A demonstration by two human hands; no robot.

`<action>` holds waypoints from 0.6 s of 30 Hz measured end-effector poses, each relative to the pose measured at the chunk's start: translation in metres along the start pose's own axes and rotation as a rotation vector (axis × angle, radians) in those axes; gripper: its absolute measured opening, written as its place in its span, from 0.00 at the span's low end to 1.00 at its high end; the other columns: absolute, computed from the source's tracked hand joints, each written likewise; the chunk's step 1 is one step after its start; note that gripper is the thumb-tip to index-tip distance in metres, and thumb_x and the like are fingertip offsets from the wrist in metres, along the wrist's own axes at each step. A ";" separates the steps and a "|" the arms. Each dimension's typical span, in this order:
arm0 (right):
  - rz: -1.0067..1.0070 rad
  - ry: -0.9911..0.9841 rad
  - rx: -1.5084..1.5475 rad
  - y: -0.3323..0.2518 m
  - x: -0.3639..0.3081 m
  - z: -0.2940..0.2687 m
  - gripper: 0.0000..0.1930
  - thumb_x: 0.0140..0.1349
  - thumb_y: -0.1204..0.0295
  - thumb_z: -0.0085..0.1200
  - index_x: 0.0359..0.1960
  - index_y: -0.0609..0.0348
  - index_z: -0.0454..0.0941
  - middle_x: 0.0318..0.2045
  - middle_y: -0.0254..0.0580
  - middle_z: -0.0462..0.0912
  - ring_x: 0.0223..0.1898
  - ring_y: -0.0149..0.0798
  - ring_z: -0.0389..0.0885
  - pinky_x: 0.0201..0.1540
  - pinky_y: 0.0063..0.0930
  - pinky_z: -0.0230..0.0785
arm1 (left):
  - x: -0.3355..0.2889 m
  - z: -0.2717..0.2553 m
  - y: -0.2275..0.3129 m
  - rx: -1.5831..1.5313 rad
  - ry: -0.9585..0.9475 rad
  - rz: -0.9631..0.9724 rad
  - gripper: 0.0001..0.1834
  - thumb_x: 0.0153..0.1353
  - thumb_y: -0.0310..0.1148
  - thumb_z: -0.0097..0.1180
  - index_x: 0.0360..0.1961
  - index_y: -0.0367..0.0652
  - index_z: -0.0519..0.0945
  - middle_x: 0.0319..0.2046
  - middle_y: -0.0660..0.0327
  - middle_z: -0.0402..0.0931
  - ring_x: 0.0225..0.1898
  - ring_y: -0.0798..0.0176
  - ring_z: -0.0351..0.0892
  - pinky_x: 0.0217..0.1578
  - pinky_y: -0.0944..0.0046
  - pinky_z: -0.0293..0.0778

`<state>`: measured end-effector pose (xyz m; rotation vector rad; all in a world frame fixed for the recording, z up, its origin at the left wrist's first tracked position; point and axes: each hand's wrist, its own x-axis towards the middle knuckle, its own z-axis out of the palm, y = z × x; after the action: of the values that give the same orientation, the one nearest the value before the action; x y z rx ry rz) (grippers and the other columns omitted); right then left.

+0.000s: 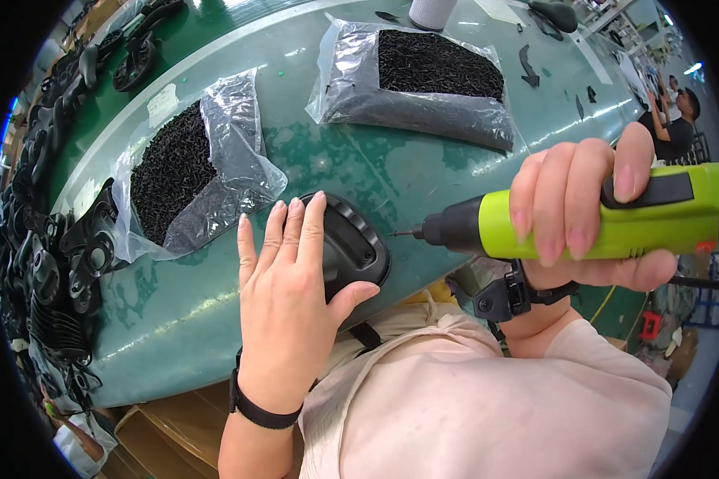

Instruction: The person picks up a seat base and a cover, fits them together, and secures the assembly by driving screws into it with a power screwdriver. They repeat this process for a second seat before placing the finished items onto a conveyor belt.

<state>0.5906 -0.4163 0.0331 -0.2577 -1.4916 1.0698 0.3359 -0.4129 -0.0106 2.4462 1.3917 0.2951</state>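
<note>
Near the front edge of the bench lies a black moulded plastic part [350,239], rounded, with a raised rim and recesses. My left hand [289,259] rests flat over its left side, fingers stretched and slightly apart, thumb across its near end. My right hand [583,207] is wrapped round a lime-green electric screwdriver [519,219] with a black nose. The tool is held nearly level, and its thin bit [407,232] points left at the part, a short gap away from it. A small dark piece shows at the bit's tip, perhaps a screw. My left hand hides much of the part.
Two clear plastic bags, one at left [236,132] and one at the back [423,116], lie opened, full of small black screws. Black plastic parts [96,247] crowd the left edge. Black scraps [528,68] lie at the back right. A person [677,120] is beyond.
</note>
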 end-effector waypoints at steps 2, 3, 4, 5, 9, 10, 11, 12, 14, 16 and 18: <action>0.023 -0.073 0.034 0.002 0.003 0.001 0.25 0.59 0.50 0.62 0.45 0.50 0.63 0.27 0.34 0.78 0.25 0.33 0.81 0.33 0.30 0.74 | 0.000 0.004 -0.003 -0.013 -0.003 0.012 0.49 0.43 0.48 0.71 0.65 0.37 0.66 0.62 0.45 0.68 0.66 0.46 0.64 0.69 0.46 0.50; 0.032 -0.110 0.065 0.005 0.005 0.000 0.25 0.59 0.51 0.63 0.45 0.51 0.63 0.27 0.35 0.79 0.24 0.33 0.82 0.33 0.30 0.76 | -0.001 0.006 -0.004 -0.003 -0.002 0.013 0.49 0.43 0.48 0.71 0.64 0.35 0.66 0.62 0.45 0.68 0.66 0.46 0.64 0.69 0.46 0.50; 0.037 -0.116 0.068 0.006 0.006 0.002 0.25 0.59 0.51 0.63 0.45 0.51 0.63 0.27 0.35 0.79 0.24 0.33 0.82 0.33 0.30 0.76 | -0.003 0.008 -0.005 0.007 -0.001 0.015 0.48 0.44 0.49 0.70 0.63 0.33 0.67 0.63 0.46 0.68 0.66 0.46 0.64 0.69 0.47 0.51; 0.057 -0.145 0.068 0.007 0.009 0.004 0.25 0.59 0.51 0.63 0.45 0.51 0.63 0.27 0.35 0.79 0.25 0.34 0.82 0.33 0.30 0.76 | -0.005 0.010 -0.005 0.002 0.002 0.008 0.48 0.44 0.49 0.70 0.63 0.33 0.67 0.63 0.46 0.68 0.66 0.46 0.64 0.69 0.47 0.51; 0.160 -0.263 0.089 0.005 0.019 0.011 0.25 0.59 0.53 0.64 0.45 0.53 0.64 0.29 0.38 0.80 0.26 0.37 0.83 0.33 0.31 0.77 | -0.007 0.012 -0.001 0.031 0.020 0.010 0.46 0.45 0.49 0.69 0.63 0.34 0.68 0.64 0.48 0.66 0.66 0.47 0.63 0.69 0.49 0.53; 0.202 -0.282 0.076 0.005 0.021 0.014 0.25 0.58 0.54 0.65 0.45 0.53 0.64 0.29 0.39 0.81 0.27 0.38 0.83 0.33 0.32 0.77 | -0.007 0.012 -0.001 0.036 0.018 0.012 0.46 0.46 0.49 0.69 0.63 0.34 0.69 0.65 0.48 0.65 0.67 0.48 0.63 0.69 0.49 0.53; 0.218 -0.300 0.064 0.004 0.021 0.017 0.26 0.57 0.55 0.67 0.46 0.54 0.65 0.30 0.42 0.81 0.28 0.40 0.83 0.34 0.34 0.77 | -0.007 0.013 0.000 0.027 0.023 0.006 0.46 0.46 0.49 0.69 0.63 0.34 0.69 0.65 0.48 0.65 0.67 0.48 0.63 0.69 0.49 0.53; 0.225 -0.311 0.062 0.003 0.024 0.019 0.26 0.57 0.55 0.67 0.46 0.54 0.65 0.30 0.42 0.81 0.28 0.40 0.83 0.34 0.34 0.77 | -0.009 0.013 0.001 0.019 0.018 0.008 0.45 0.46 0.49 0.68 0.62 0.33 0.69 0.65 0.49 0.65 0.68 0.49 0.61 0.69 0.50 0.52; 0.290 -0.437 0.071 -0.001 0.031 0.023 0.26 0.56 0.57 0.68 0.46 0.56 0.67 0.31 0.44 0.82 0.29 0.42 0.83 0.34 0.36 0.77 | -0.009 0.012 0.002 0.000 0.019 0.007 0.45 0.47 0.49 0.67 0.62 0.32 0.69 0.65 0.49 0.65 0.69 0.50 0.59 0.70 0.51 0.51; 0.303 -0.506 0.115 0.007 0.037 0.026 0.26 0.55 0.58 0.70 0.46 0.58 0.69 0.32 0.46 0.82 0.30 0.44 0.84 0.34 0.38 0.78 | -0.011 0.014 0.000 0.028 0.016 0.004 0.44 0.48 0.49 0.67 0.62 0.33 0.69 0.65 0.49 0.65 0.69 0.51 0.59 0.71 0.51 0.50; 0.305 -0.531 0.009 0.007 0.037 0.033 0.26 0.54 0.59 0.71 0.46 0.59 0.71 0.32 0.46 0.82 0.31 0.44 0.84 0.35 0.39 0.78 | -0.013 0.016 -0.002 0.018 0.027 -0.018 0.44 0.48 0.49 0.67 0.62 0.33 0.69 0.65 0.49 0.65 0.69 0.52 0.60 0.71 0.51 0.49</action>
<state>0.5492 -0.4016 0.0579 -0.2068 -1.9606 1.4666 0.3327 -0.4257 -0.0262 2.4518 1.4325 0.3132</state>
